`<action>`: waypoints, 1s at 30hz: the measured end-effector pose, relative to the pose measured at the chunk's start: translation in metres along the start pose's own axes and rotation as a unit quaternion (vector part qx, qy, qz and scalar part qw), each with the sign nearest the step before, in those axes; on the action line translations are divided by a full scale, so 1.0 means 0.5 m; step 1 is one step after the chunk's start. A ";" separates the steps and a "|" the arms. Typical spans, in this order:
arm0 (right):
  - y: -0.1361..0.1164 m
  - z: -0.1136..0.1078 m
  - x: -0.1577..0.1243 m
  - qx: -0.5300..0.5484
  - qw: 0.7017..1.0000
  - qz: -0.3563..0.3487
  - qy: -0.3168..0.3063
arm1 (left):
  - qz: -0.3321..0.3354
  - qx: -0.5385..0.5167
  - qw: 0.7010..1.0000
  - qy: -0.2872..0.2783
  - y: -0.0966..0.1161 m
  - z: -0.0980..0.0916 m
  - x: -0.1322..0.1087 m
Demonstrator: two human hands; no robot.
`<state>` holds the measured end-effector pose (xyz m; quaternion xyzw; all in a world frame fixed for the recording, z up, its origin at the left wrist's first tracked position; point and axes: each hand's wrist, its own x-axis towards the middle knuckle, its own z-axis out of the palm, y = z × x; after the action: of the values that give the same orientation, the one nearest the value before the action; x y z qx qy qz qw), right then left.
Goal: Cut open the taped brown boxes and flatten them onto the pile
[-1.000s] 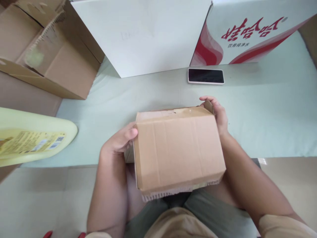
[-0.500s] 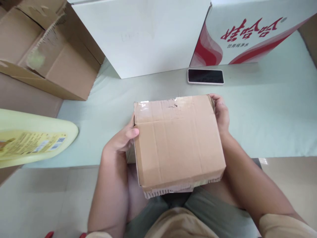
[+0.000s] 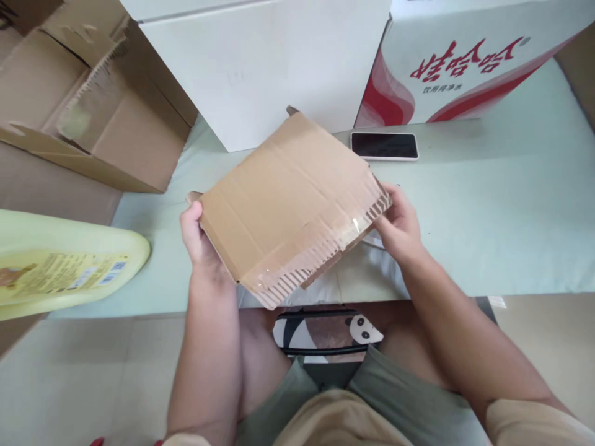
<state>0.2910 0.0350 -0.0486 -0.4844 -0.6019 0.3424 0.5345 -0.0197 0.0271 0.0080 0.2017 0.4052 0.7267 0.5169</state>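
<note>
The worn brown cardboard carton [image 3: 288, 198] is tilted above the near part of the pale green cloth-covered counter [image 3: 488, 229]; the left hand [image 3: 198, 241] has its grip closed on the carton's left corner, thumb on top; the right hand [image 3: 400, 226] has its grip pinched on the right corner, beside the torn, corrugated edge; the carton's far corner overlaps the large plain white box [image 3: 264, 68] in view, though whether they touch I cannot tell; to the carton's right the counter runs out broad and flat; beyond its right side lies a white-rimmed black phone [image 3: 383, 146]; left of it are a pale yellow plastic bottle [image 3: 93, 238] and, farther back, an open brown cardboard box [image 3: 134, 133]; beyond it to the right, a white box with red waves [image 3: 460, 80] reads 娃哈哈 in red and, smaller, 饮用纯净水; the bottle's label bears a barcode, its print too fine to read.
</note>
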 end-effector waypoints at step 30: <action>-0.069 0.106 -0.079 -0.292 0.927 -0.225 -0.062 | 0.040 0.024 0.999 0.017 -0.042 0.054 -0.039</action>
<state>0.2301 -0.0072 -0.0391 -0.4487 -0.8006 0.0512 0.3938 0.0195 0.0223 0.0095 0.2183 0.4229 0.7400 0.4753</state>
